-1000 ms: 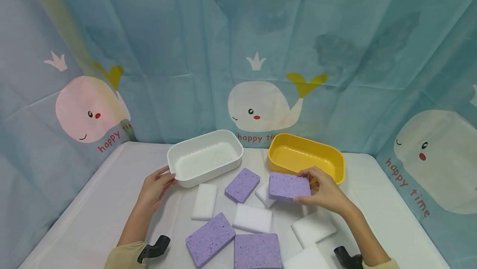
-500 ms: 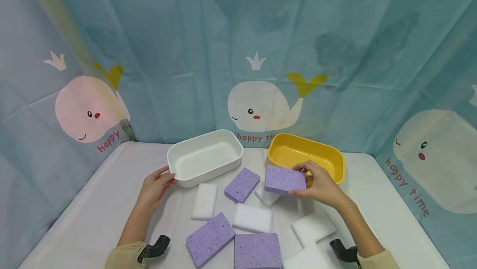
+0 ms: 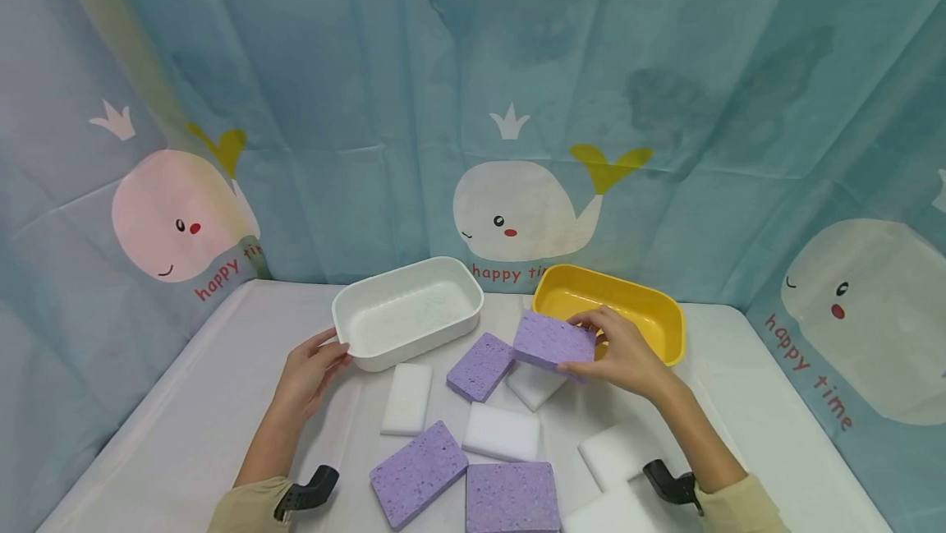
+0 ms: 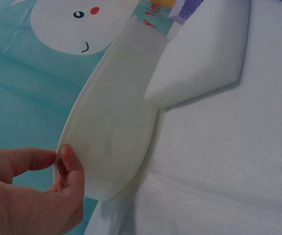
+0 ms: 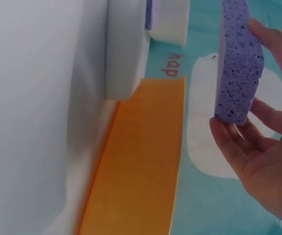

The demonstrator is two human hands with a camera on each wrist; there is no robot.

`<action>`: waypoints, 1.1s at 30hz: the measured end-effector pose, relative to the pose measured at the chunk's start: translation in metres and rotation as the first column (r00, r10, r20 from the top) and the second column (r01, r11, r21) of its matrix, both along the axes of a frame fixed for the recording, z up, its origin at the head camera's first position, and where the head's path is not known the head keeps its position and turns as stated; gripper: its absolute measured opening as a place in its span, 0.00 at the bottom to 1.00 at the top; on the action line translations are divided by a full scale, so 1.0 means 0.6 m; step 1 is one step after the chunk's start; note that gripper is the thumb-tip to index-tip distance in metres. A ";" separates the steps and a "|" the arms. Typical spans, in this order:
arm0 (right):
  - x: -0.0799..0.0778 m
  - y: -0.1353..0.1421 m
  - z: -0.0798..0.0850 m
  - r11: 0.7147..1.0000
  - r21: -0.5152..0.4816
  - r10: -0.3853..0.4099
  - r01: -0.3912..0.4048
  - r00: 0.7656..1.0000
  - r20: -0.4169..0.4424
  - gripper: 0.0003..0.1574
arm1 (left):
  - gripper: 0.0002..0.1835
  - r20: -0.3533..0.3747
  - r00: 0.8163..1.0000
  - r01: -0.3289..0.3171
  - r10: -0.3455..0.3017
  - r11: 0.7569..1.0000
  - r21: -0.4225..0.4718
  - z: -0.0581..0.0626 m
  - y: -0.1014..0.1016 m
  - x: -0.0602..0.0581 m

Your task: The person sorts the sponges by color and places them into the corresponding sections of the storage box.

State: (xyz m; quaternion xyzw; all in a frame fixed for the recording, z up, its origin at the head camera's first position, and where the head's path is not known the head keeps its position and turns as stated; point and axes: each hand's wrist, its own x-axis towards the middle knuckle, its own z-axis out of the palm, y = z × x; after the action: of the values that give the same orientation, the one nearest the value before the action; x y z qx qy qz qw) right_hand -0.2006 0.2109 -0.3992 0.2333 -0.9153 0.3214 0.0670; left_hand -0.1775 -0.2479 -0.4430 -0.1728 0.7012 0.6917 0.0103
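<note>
My right hand [image 3: 624,356] grips a purple sponge [image 3: 553,339] by its right end, thumb on the near side and fingers on the far side. In the right wrist view the sponge [image 5: 238,63] is held up off the table, level with the yellow tray [image 5: 141,161]. My left hand [image 3: 306,373] pinches the rim of the white tray [image 3: 410,315] at its left end; the left wrist view shows thumb and fingers [image 4: 72,171] on either side of that rim. No sponge shows inside the white tray.
Purple sponges [image 3: 480,366] and white sponges [image 3: 502,432] lie scattered on the white table, several of each kind. The yellow tray [image 3: 658,303] stands at the back right. A blue curtain [image 3: 355,106] with printed whales hangs behind.
My right hand has carried the purple sponge left and away from me, from in front of the yellow tray toward the gap between the trays. My left hand has stayed at the white tray.
</note>
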 end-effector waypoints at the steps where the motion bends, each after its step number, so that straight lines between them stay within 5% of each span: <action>1: -0.001 -0.002 0.000 1.000 0.000 -0.001 0.001 1.000 -0.001 0.39 | 0.34 -0.001 1.000 0.001 -0.001 1.000 0.001 0.000 0.000 0.000; 33: -0.047 -0.086 0.027 0.999 0.022 0.041 -0.041 0.999 0.007 0.39 | 0.36 0.008 1.000 -0.027 0.027 0.999 0.032 0.005 0.004 0.002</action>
State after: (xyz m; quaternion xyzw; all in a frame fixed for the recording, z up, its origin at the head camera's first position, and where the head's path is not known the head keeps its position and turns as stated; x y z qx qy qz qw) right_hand -0.2286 0.1596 -0.3828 0.2516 -0.9142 0.3130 0.0549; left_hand -0.1761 -0.2453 -0.4402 -0.1848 0.6874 0.7023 0.0066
